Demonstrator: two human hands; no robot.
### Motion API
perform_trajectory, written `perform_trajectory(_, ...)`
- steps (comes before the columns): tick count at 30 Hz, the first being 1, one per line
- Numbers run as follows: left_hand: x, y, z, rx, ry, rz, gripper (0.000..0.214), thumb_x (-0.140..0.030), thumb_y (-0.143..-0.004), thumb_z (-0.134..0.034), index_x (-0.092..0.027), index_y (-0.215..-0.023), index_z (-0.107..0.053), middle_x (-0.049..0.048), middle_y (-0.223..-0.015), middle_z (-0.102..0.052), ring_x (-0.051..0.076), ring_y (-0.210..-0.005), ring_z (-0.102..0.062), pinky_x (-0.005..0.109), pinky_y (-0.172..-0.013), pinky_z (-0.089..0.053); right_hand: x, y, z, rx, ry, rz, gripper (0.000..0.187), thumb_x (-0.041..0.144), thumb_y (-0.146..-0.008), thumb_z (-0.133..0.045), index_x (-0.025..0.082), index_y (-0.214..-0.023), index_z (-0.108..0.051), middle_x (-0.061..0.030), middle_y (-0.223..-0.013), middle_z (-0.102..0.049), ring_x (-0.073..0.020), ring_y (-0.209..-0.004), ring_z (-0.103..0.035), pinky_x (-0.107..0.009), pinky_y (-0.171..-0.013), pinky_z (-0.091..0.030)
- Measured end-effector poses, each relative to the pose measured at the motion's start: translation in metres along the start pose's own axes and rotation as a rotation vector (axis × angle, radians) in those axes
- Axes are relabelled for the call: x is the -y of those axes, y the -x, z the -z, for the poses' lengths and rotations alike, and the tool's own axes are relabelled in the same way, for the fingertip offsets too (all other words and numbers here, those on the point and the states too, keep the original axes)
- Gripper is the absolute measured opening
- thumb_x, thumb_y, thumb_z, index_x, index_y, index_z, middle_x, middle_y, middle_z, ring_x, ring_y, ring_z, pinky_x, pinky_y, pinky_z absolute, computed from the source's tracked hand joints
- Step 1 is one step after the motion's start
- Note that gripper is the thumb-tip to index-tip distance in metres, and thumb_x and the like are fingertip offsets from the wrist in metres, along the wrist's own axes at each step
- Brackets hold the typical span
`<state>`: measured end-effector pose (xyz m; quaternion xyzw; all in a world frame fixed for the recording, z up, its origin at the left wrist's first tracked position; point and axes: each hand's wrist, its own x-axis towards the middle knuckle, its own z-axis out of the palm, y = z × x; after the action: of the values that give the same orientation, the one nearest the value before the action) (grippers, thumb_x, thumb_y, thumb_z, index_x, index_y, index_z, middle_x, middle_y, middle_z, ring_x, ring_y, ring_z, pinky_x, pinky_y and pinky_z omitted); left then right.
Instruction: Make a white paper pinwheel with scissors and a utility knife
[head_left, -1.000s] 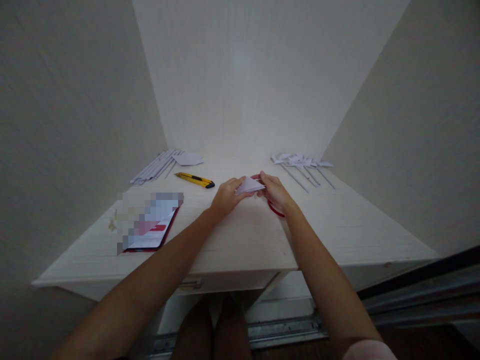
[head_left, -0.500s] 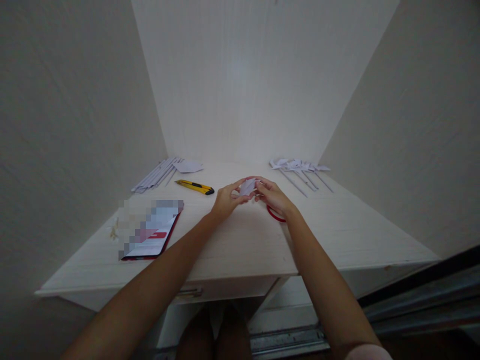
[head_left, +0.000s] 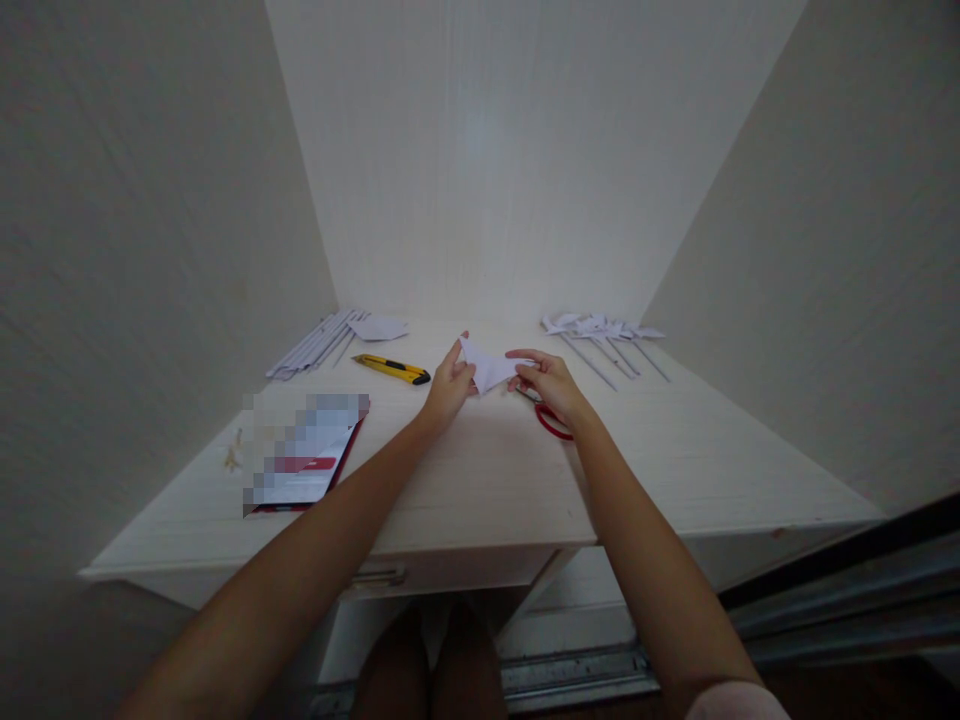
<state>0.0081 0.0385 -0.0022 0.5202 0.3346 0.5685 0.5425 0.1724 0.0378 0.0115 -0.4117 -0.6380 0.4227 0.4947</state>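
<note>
A small piece of white folded paper (head_left: 489,366) is held up between both hands, just above the desk. My left hand (head_left: 448,390) pinches its left side, with the thumb in front. On the right, my right hand (head_left: 551,383) grips the paper's other end between thumb and fingers. Scissors with red handles (head_left: 551,422) lie on the desk under my right hand and wrist, which partly cover them. To the left of my left hand lies a yellow and black box cutter (head_left: 391,369).
Rolled white paper sticks (head_left: 311,345) lie at the back left beside a flat paper sheet (head_left: 377,328). Several paper pinwheels on sticks (head_left: 600,330) rest at the back right. A tablet (head_left: 315,460), partly blurred out, sits front left. Walls enclose the desk (head_left: 480,480) on three sides.
My hands have drawn apart, and the paper between them now shows spread wider with pointed corners. More of the scissors is visible below my right hand.
</note>
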Motion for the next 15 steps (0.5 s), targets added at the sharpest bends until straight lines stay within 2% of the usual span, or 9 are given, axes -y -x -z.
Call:
perform_trajectory(3,0.000,-0.002,0.005,-0.038,-0.028,-0.111,0.082,-0.002,-0.067,-0.049,-0.034,-0.136,-0.018,0.0026,-0.096,-0.061,0.009,-0.069,-0.059,0.021,-0.062,-0.050,-0.001,0.000,0.001,0.023,0.029,-0.011,0.032,0.021,-0.072,-0.052,0.011,-0.102,-0.059,-0.0013,-0.054,-0.062,-0.0076,-0.046,-0.049,-0.020,-0.048,-0.035)
perform_trajectory(5,0.002,-0.005,0.008,-0.043,-0.007,-0.138,0.086,0.001,-0.063,-0.051,-0.033,-0.136,-0.022,0.0028,-0.098,-0.061,0.010,-0.072,-0.059,0.023,-0.065,-0.050,-0.001,0.000,0.002,0.010,0.032,-0.016,0.031,0.021,-0.072,-0.052,0.011,-0.101,-0.058,-0.0009,-0.053,-0.061,-0.0077,-0.046,-0.049,-0.020,-0.048,-0.035)
perform_trajectory(7,0.006,-0.007,0.009,-0.057,-0.002,-0.093,0.070,0.000,-0.062,-0.052,-0.024,-0.128,-0.042,0.0044,-0.095,-0.063,0.011,-0.073,-0.059,0.025,-0.070,-0.050,-0.001,0.000,0.002,-0.038,0.022,-0.004,0.032,0.021,-0.071,-0.054,0.011,-0.101,-0.056,0.0003,-0.051,-0.060,-0.0079,-0.045,-0.048,-0.021,-0.048,-0.036)
perform_trajectory(9,0.009,-0.010,0.009,-0.091,-0.041,-0.017,0.049,-0.005,-0.064,-0.054,-0.015,-0.112,-0.058,0.0063,-0.091,-0.065,0.012,-0.073,-0.060,0.027,-0.073,-0.049,0.000,0.001,0.001,-0.095,-0.005,0.001,0.034,0.022,-0.071,-0.056,0.012,-0.103,-0.053,0.0011,-0.052,-0.060,-0.0083,-0.046,-0.049,-0.021,-0.049,-0.037)
perform_trajectory(12,0.012,-0.010,0.007,-0.139,-0.081,0.039,0.042,-0.010,-0.064,-0.059,-0.011,-0.106,-0.062,0.0069,-0.086,-0.067,0.013,-0.071,-0.061,0.028,-0.074,-0.050,0.003,0.003,-0.002,-0.117,-0.102,-0.027,0.044,0.025,-0.070,-0.059,0.014,-0.110,-0.045,-0.0003,-0.063,-0.063,-0.0100,-0.054,-0.057,-0.023,-0.055,-0.042)
perform_trajectory(15,0.009,-0.007,0.006,-0.116,-0.116,0.012,0.044,-0.013,-0.065,-0.061,-0.010,-0.108,-0.060,0.0069,-0.082,-0.069,0.016,-0.073,-0.063,0.029,-0.074,-0.050,0.006,0.006,-0.007,-0.051,-0.194,-0.052,0.061,0.027,-0.068,-0.063,0.019,-0.119,-0.033,-0.0024,-0.081,-0.064,-0.0120,-0.067,-0.061,-0.024,-0.060,-0.045)
